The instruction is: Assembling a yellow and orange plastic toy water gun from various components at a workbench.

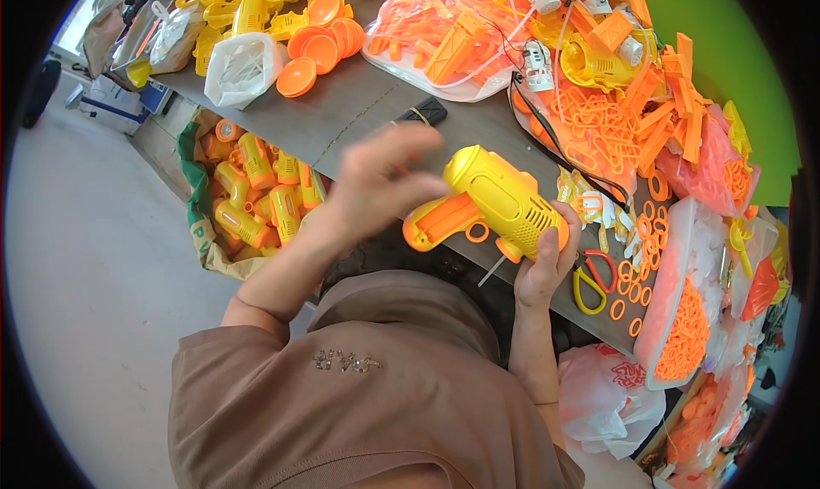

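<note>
My right hand (545,271) grips the orange end of a yellow and orange plastic toy gun (500,200) above the near edge of the table. An orange open channel shows in the gun's handle, and a thin pale tube or stick sticks out below its body. Beside the handle, my left hand (380,186) is smeared by motion, so its fingers and anything in them are unclear. A black block-shaped object (424,111) lies on the table just beyond that hand. Scissors with red and yellow handles (596,282) rest right of my right hand.
A sack of yellow toy guns (256,194) stands at the left. Orange cups (318,52) and a white container (243,69) sit at the back. Orange parts (461,40) pile up beyond. Orange rings (634,280) and a bin of small orange pieces (683,327) lie at the right.
</note>
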